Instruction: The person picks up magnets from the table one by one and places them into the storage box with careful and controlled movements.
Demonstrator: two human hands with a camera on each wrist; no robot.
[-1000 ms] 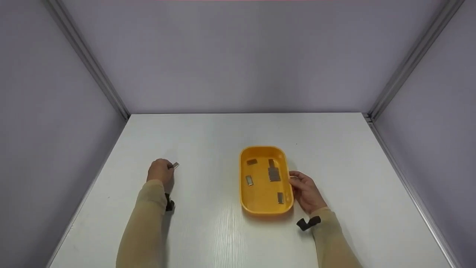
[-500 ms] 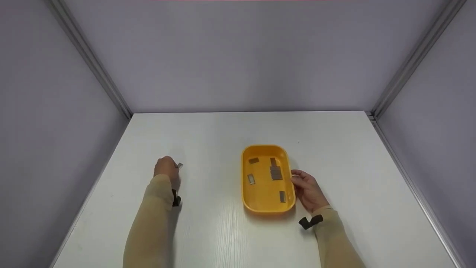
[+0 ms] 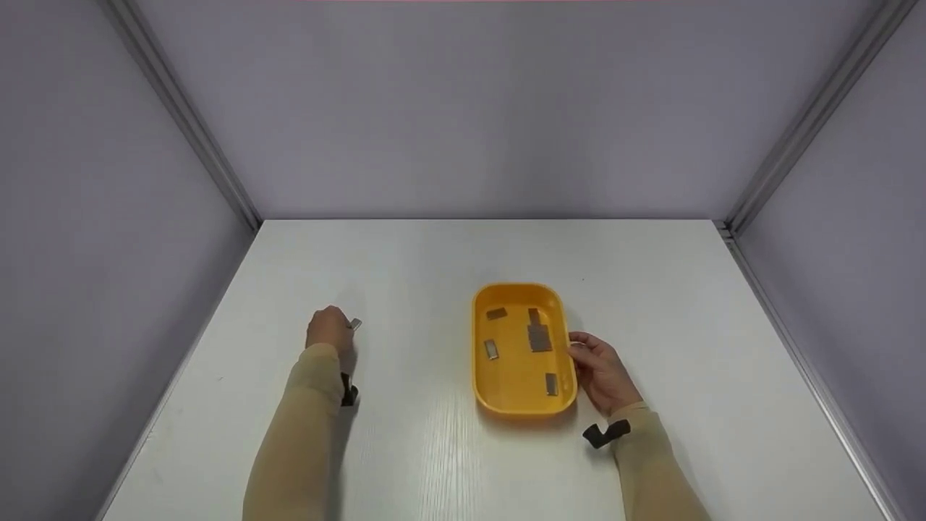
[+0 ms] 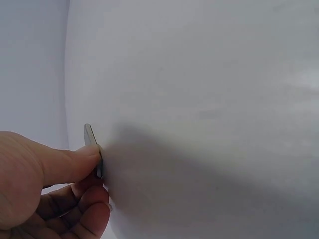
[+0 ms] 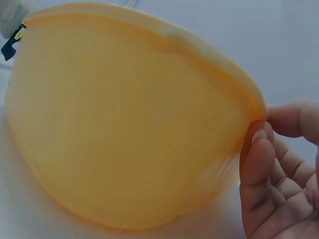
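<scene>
Yellow tray (image 3: 483, 383), oblong, on white table (image 3: 434, 463), right of centre; contents: 4 small grey metal plates lying flat on its floor, namely 1 near the far left (image 3: 496, 313), 1 at mid-left (image 3: 491, 349), 1 larger cluster or stacked piece toward the far right (image 3: 537, 333) (whether it is 1 piece or 2 touching cannot be told), and 1 near the right wall at the near end (image 3: 551, 384). A further metal plate (image 3: 354, 324) is outside the tray, well apart from it on the left half of the table, held by the left hand (image 3: 330, 333). Progress, as a judgement: if the pieces are being gathered into or dealt out of the tray, 4 lie inside and 1 is in hand; no other loose pieces show on the table. Left hand: thumb (image 4: 70, 162) and forefinger pressed together on the plate (image 4: 93, 149), pinching it edge-on by its lower end, remaining fingers curled beneath. Right hand (image 3: 600, 373): beside the tray's right wall; the wrist view shows the thumb (image 5: 291, 117) over the rim and a finger (image 5: 256, 164) against the outer wall (image 5: 124, 134), a light pinch steadying the tray, other fingers loosely bent.
</scene>
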